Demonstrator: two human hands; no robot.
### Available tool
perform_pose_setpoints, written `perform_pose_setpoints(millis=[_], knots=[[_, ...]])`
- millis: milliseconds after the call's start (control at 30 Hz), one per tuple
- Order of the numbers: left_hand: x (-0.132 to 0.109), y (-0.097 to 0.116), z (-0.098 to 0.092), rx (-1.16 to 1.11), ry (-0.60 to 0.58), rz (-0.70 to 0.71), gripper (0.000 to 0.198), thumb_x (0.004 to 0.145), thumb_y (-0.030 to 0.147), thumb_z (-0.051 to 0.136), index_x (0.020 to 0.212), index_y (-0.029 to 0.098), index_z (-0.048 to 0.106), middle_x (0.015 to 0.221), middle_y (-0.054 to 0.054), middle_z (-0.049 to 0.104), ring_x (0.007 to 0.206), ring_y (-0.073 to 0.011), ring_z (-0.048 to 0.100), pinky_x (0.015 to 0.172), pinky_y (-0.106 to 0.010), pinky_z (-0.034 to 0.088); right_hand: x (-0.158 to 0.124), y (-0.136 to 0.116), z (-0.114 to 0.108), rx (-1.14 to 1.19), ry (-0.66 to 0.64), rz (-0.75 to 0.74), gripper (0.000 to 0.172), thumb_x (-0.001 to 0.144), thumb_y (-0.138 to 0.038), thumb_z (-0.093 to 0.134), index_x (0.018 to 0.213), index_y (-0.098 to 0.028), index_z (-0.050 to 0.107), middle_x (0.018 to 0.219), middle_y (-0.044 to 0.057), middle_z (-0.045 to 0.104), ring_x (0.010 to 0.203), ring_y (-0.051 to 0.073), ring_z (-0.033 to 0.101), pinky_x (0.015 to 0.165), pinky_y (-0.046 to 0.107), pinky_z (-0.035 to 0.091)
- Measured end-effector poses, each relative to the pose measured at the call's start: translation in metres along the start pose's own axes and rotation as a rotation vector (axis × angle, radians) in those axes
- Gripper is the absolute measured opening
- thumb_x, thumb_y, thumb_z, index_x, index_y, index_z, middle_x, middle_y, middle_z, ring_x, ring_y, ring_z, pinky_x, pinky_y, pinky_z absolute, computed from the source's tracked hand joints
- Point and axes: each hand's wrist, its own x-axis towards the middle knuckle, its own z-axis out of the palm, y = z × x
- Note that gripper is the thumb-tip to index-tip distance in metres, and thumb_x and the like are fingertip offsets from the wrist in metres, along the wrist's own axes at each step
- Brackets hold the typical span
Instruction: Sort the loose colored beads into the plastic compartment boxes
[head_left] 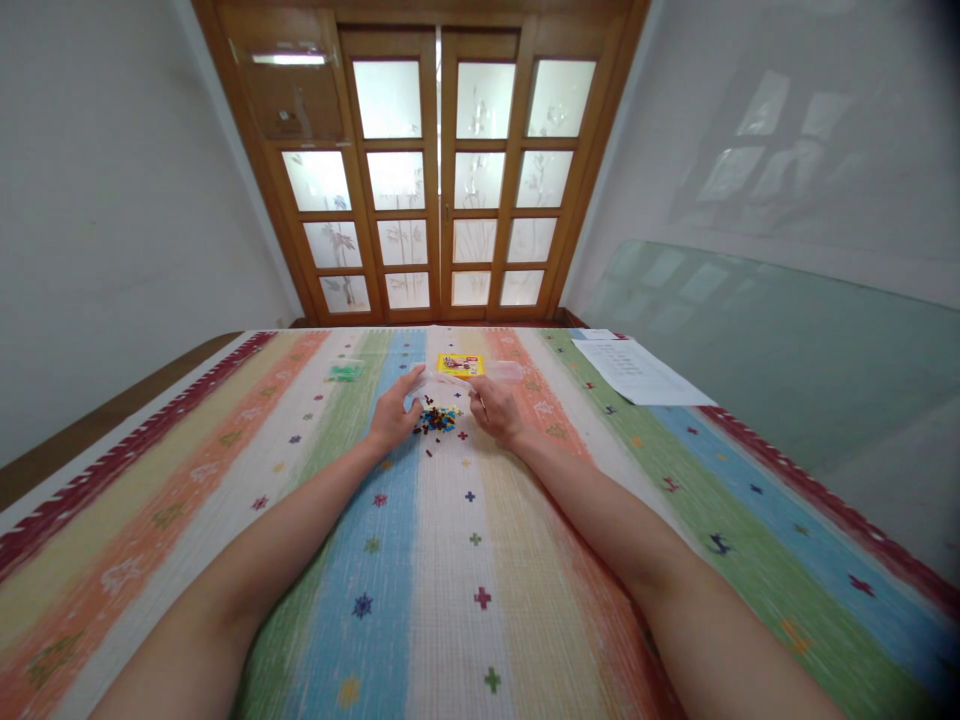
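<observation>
A small heap of tiny building bricks (438, 419), dark, blue and yellow, lies on the striped cloth between my hands. Just behind the heap, a clear plastic bag (448, 384) stretches from one hand to the other. My left hand (394, 412) grips its left end, with the thumb reaching down close to the bricks. At the right end, my right hand (493, 408) has its fingers curled in on the plastic. Beyond the bag lies a yellow packet or booklet (460, 365) with a printed picture. Fine detail at the fingertips is too small to make out.
Green pieces (346, 373), seemingly in clear plastic, lie to the left. Another translucent piece of plastic (507, 371) is right of the yellow packet. Printed sheets (637, 370) rest near the table's right edge. Glazed wooden doors (442, 180) stand behind the table (442, 600).
</observation>
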Motion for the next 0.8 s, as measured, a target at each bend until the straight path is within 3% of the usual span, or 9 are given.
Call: perform_pose_setpoints(millis=[167, 367, 567, 700, 800], knots=[[0.0, 0.002, 0.0, -0.018, 0.011, -0.025, 0.07, 0.09, 0.012, 0.057, 0.156, 0.029, 0.046, 0.149, -0.007, 0.06, 0.135, -0.0258, 0.06, 0.121, -0.052, 0.044, 0.0, -0.001, -0.001, -0.006, -0.056, -0.069, 0.034, 0.097, -0.019, 0.046, 0.127, -0.022, 0.062, 0.117, 0.012, 0.069, 0.104, 0.026, 0.065, 0.091, 0.038, 0.054], [0.001, 0.005, 0.009, -0.292, -0.035, -0.126, 0.082, 0.094, 0.024, 0.062, 0.167, 0.033, 0.024, 0.149, -0.011, 0.06, 0.117, -0.0241, 0.071, 0.104, -0.047, 0.058, 0.003, -0.008, -0.001, 0.012, -0.067, -0.164, 0.039, 0.102, -0.026, 0.052, 0.141, -0.026, 0.057, 0.134, 0.013, 0.063, 0.119, 0.026, 0.063, 0.099, 0.041, 0.056], [0.003, 0.006, 0.021, -0.48, -0.092, -0.153, 0.088, 0.094, 0.034, 0.066, 0.167, 0.032, 0.017, 0.159, -0.013, 0.049, 0.131, -0.0268, 0.063, 0.108, -0.047, 0.055, 0.006, -0.016, -0.007, -0.019, -0.086, -0.197, 0.039, 0.103, -0.02, 0.053, 0.141, -0.028, 0.06, 0.143, 0.013, 0.058, 0.127, 0.025, 0.059, 0.107, 0.045, 0.054], [0.005, -0.006, 0.025, -0.361, 0.012, -0.25, 0.082, 0.095, 0.041, 0.066, 0.165, 0.03, 0.024, 0.15, -0.012, 0.056, 0.133, -0.0269, 0.061, 0.108, -0.047, 0.055, 0.006, -0.019, -0.005, 0.004, -0.129, -0.238, 0.043, 0.101, -0.022, 0.057, 0.143, -0.03, 0.06, 0.149, 0.012, 0.054, 0.133, 0.027, 0.056, 0.11, 0.047, 0.052], [0.008, -0.02, 0.021, -0.358, 0.08, -0.35, 0.08, 0.097, 0.043, 0.062, 0.165, 0.029, 0.023, 0.133, -0.012, 0.066, 0.114, -0.0247, 0.071, 0.099, -0.048, 0.06, 0.006, -0.019, -0.002, 0.032, -0.13, -0.223, 0.047, 0.102, -0.025, 0.058, 0.149, -0.026, 0.054, 0.151, 0.015, 0.053, 0.137, 0.028, 0.054, 0.111, 0.048, 0.052]])
